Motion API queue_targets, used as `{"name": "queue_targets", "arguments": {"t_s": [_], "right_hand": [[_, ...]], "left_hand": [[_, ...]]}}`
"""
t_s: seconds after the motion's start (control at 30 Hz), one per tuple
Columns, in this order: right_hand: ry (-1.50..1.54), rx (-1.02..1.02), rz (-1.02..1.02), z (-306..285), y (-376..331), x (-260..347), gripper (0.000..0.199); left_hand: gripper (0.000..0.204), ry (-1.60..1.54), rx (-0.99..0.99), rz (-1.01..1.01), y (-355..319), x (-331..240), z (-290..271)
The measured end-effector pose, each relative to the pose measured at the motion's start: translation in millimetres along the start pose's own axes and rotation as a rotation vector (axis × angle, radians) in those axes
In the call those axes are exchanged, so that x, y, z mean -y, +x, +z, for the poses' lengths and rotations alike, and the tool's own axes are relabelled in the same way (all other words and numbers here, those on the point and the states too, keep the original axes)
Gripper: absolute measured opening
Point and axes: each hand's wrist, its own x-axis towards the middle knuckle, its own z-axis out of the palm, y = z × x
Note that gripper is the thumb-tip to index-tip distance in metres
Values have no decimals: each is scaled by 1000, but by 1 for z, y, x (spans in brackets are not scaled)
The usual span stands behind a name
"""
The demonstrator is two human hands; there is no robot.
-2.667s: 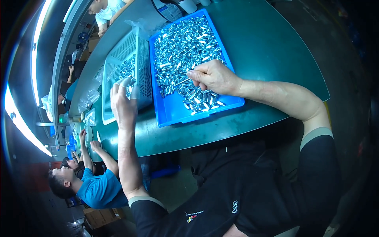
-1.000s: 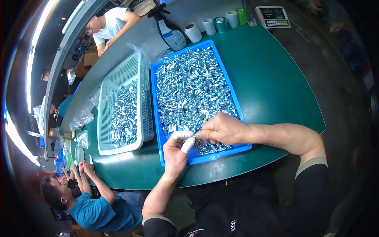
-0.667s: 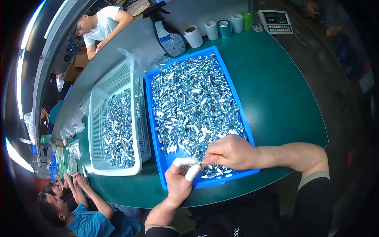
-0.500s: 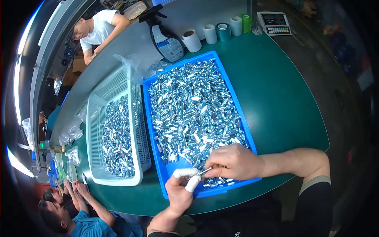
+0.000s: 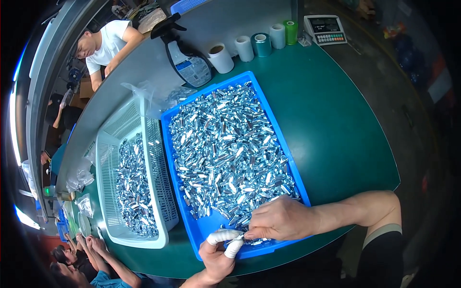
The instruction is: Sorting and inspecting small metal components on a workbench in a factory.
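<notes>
Spray bottle [image 5: 189,62], tape rolls [image 5: 261,41], small scale [image 5: 325,29], white mesh basket [image 5: 108,158], green table [image 5: 336,120], co-workers.

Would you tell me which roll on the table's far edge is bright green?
The rightmost roll, beside the scale; the others are white or teal.

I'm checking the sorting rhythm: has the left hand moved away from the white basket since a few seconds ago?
Yes. The left hand has gone from the white basket to the near edge of the blue tray, meeting the right hand.
</notes>
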Motion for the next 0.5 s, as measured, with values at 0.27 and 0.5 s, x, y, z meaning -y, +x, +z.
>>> {"name": "queue_targets", "arguments": {"t_s": [0.27, 0.5], "right_hand": [[11, -61, 33, 2, -2, -5, 33], [300, -199, 275, -10, 4, 5, 35]], "left_hand": [[18, -4, -95, -32, 1, 1, 5], [17, 507, -296, 417, 5, -17, -38]]}}
